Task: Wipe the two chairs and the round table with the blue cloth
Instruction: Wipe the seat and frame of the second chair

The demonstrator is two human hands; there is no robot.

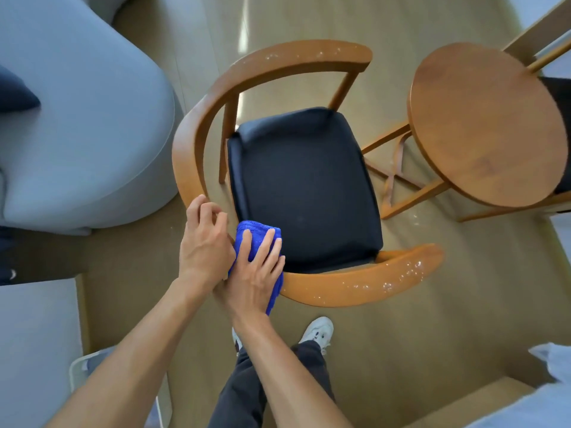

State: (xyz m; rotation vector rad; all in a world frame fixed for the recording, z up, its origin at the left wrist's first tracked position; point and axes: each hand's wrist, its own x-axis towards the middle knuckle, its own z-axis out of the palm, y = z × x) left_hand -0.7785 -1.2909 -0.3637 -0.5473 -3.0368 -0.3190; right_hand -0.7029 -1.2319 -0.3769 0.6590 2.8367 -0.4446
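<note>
A wooden chair point(197, 143) with a curved backrest rail and a black seat cushion point(302, 186) stands below me. White specks lie on the rail near its two ends. The blue cloth point(247, 233) is draped over the rail at its near bend. My right hand point(256, 273) lies flat on the cloth, pressing it onto the rail. My left hand point(205, 242) rests on the rail just left of the cloth, fingers curled. The round wooden table point(485, 125) stands to the right. Behind it, a second chair point(559, 97) shows only partly at the right edge.
A light blue sofa point(77, 118) with a dark cushion point(15, 94) stands close on the left. My legs and white shoes point(318, 330) are on the wood floor below the chair. A white frame point(77, 372) sits bottom left, pale furniture bottom right.
</note>
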